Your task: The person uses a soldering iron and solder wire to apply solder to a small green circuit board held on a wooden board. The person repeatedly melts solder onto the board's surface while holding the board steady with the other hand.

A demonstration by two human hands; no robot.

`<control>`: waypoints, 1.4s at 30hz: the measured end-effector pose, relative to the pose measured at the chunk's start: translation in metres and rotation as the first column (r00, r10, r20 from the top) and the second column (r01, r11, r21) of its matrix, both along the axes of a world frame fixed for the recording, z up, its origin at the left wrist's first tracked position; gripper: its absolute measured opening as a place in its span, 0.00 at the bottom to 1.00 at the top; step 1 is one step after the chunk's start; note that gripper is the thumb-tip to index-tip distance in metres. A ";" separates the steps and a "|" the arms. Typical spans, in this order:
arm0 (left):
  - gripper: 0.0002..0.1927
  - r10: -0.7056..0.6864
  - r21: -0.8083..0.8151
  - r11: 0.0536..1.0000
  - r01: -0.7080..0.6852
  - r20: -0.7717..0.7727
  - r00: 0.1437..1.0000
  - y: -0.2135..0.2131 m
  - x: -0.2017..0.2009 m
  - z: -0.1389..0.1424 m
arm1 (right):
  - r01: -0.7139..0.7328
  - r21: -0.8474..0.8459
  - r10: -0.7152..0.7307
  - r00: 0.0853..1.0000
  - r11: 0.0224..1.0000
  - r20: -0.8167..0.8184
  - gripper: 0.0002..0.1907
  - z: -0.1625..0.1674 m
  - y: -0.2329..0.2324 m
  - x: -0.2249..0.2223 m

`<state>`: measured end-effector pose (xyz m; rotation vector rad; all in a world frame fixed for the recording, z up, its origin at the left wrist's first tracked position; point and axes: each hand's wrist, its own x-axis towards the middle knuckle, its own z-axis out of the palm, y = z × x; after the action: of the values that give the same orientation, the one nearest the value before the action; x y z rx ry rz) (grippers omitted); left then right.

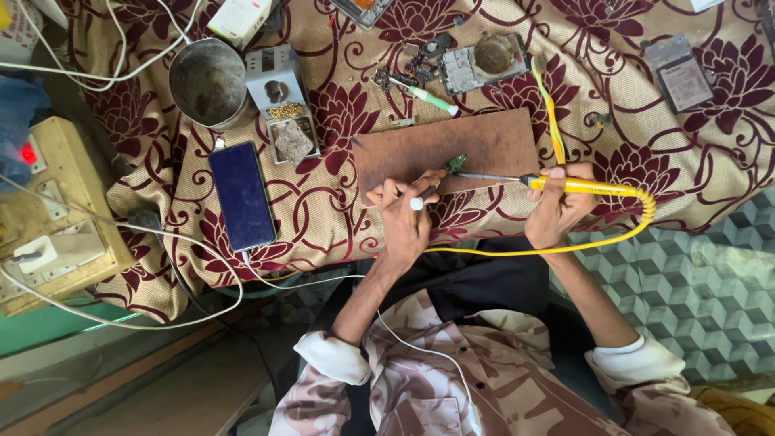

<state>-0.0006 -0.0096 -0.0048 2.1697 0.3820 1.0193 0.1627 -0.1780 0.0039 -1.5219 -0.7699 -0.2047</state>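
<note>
Lying on a brown wooden board (484,145), a small green circuit piece (456,164) sits just beyond the left hand (404,214), whose fingers close on a white-tipped stick (421,199). The right hand (557,206) grips a yellow soldering iron (577,186), its long axis running sideways, tip toward the piece, on the floral-clothed bench (323,202).

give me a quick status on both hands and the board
Right hand grips yellow soldering iron, tip at small green circuit board. Left hand holds a thin white-tipped tool beside it. Nothing blocking.
</note>
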 end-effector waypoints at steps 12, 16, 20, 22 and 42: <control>0.26 0.004 0.014 1.000 -0.004 -0.030 1.000 0.001 -0.001 0.003 | 0.012 0.016 -0.011 0.999 1.000 -0.033 0.15 -0.004 0.001 -0.002; 0.27 -0.007 0.017 1.000 0.007 -0.007 1.000 0.001 -0.002 0.001 | 0.008 0.007 -0.008 1.000 1.000 -0.007 0.14 -0.003 0.001 -0.002; 0.28 -0.006 0.017 1.000 0.006 -0.021 1.000 0.001 -0.002 0.001 | -0.032 0.007 0.032 0.999 0.999 0.006 0.13 0.000 0.001 0.000; 0.27 -0.009 0.018 1.000 0.009 -0.018 1.000 0.001 -0.002 0.001 | -0.026 -0.016 0.027 0.998 1.000 0.052 0.12 0.002 0.000 0.001; 0.27 -0.021 0.008 1.000 0.022 -0.008 1.000 0.003 0.000 0.004 | 0.021 -0.059 -0.016 0.995 0.998 0.094 0.11 0.001 -0.001 -0.012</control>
<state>-0.0006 -0.0067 -0.0010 2.1809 0.3582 1.0023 0.1509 -0.1793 0.0050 -1.5858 -0.8433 -0.2704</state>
